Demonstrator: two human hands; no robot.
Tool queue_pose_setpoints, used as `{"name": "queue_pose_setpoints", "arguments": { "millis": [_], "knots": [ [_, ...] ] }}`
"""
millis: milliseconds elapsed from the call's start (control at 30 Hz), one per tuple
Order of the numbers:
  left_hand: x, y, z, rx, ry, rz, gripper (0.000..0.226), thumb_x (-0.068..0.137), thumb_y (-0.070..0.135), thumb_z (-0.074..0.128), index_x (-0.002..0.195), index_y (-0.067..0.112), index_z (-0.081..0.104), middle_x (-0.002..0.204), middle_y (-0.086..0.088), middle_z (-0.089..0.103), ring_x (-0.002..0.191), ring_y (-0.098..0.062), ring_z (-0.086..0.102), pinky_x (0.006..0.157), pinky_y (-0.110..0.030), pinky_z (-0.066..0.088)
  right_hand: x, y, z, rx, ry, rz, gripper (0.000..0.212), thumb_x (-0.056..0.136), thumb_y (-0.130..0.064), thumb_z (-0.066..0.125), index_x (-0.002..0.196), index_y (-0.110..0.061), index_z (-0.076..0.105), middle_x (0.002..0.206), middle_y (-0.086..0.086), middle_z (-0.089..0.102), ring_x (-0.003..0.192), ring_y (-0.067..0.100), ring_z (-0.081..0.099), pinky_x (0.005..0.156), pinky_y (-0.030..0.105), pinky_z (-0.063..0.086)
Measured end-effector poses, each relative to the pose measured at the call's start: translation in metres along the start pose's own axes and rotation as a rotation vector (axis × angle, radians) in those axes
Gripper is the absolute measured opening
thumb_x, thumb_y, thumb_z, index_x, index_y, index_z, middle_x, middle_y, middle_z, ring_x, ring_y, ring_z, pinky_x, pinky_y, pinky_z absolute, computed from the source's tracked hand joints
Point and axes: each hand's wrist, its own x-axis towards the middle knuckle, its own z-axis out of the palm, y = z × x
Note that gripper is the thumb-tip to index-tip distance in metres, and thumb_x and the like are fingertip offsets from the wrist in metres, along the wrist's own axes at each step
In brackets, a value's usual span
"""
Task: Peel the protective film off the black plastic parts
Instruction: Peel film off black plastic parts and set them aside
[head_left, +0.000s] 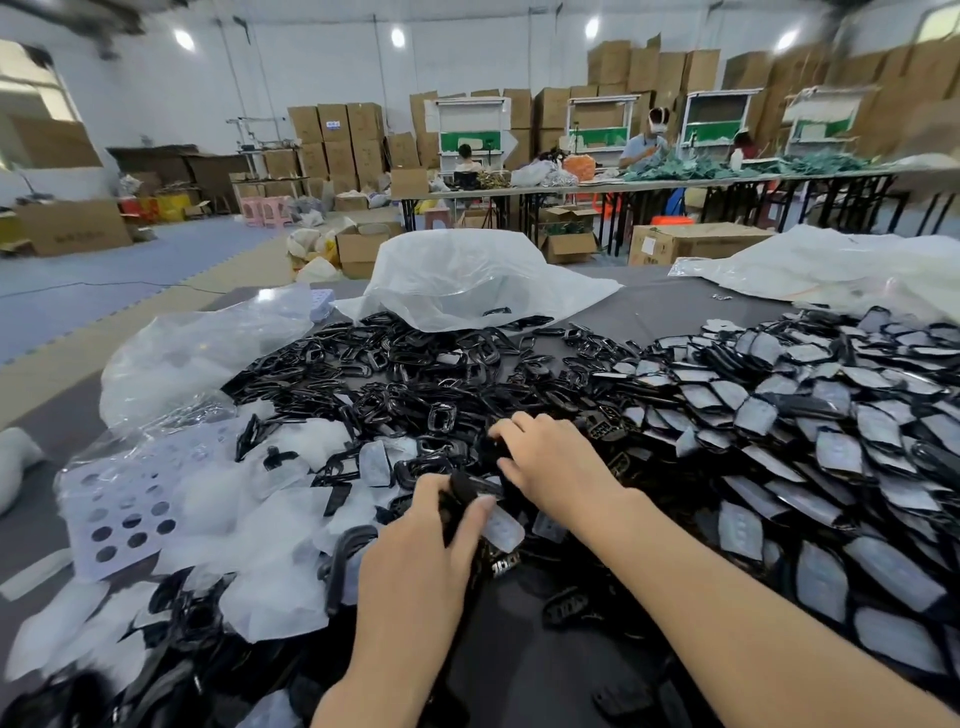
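1. Centrally, in front of the crumpled white plastic bag (467, 280) on the grey worktop (660, 306), the left hand (415, 561) grips a small black plastic part (467, 488), with thumb and fingers curled round it
2. Just beyond it, nearer the bag, the right hand (550, 462) pinches the same part's far end between its thumb and bent fingers
3. A translucent film piece (501, 527) lies just beside the left thumb tip
4. Between the bag and the hands sprawls a heap of glossy black frames (405, 358)
5. Right of the bag, film-covered black parts (831, 441) lie overlapping in a broad pile
6. Left of the bag and nearer the viewer lie loose whitish films (270, 545) and a pale perforated sheet (124, 509)
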Motion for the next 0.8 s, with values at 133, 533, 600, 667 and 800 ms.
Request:
{"name": "queue_pose_setpoints", "arguments": {
  "millis": [133,533,600,667,800],
  "knots": [
    [-0.001,0.005,-0.005,-0.011,0.020,0.000,0.039,0.089,0.066,0.035,0.081,0.029,0.038,0.054,0.001,0.053,0.058,-0.021,0.056,0.057,-0.040,0.047,-0.034,-0.001,0.000,0.062,0.103,0.005,0.029,0.100,-0.037,0.046,0.125,-0.023,0.052,0.121,-0.004,0.057,0.112,0.020,0.056,0.096,0.034,0.039],
    [-0.002,0.001,0.003,-0.236,-0.010,0.019,0.020,0.095,0.046,0.051,0.079,0.035,0.046,0.072,0.008,0.056,0.069,-0.009,0.055,0.061,-0.019,0.042,-0.102,-0.001,-0.013,1.539,0.264,0.575,0.009,0.097,-0.028,0.064,0.092,-0.025,0.070,0.085,-0.007,0.074,0.082,0.009,0.070,0.075,0.021,0.053],
    [-0.001,0.000,0.004,-0.269,0.002,0.011,0.014,0.094,0.048,0.052,0.083,0.040,0.047,0.076,0.014,0.061,0.067,-0.008,0.058,0.057,-0.021,0.043,-0.100,-0.002,-0.013,1.758,0.266,0.615,0.007,0.097,-0.017,0.064,0.100,-0.013,0.070,0.093,0.007,0.078,0.088,0.024,0.076,0.072,0.027,0.058],
    [-0.001,0.001,0.003,-0.289,0.030,0.027,0.010,0.094,0.049,0.051,0.086,0.044,0.047,0.077,0.013,0.062,0.066,-0.010,0.058,0.057,-0.026,0.045,-0.101,-0.002,-0.013,1.782,0.267,0.618,0.011,0.097,-0.011,0.064,0.107,-0.013,0.068,0.093,0.010,0.078,0.087,0.027,0.077,0.069,0.025,0.059],
    [-0.003,0.006,0.001,-0.255,0.075,0.110,0.015,0.097,0.059,0.040,0.098,0.049,0.052,0.090,0.022,0.062,0.085,-0.010,0.060,0.071,-0.030,0.049,-0.106,-0.001,-0.014,1.811,0.266,0.585,0.022,0.097,-0.007,0.063,0.110,-0.022,0.073,0.095,0.009,0.078,0.085,0.029,0.077,0.067,0.026,0.059]
  ]
}}
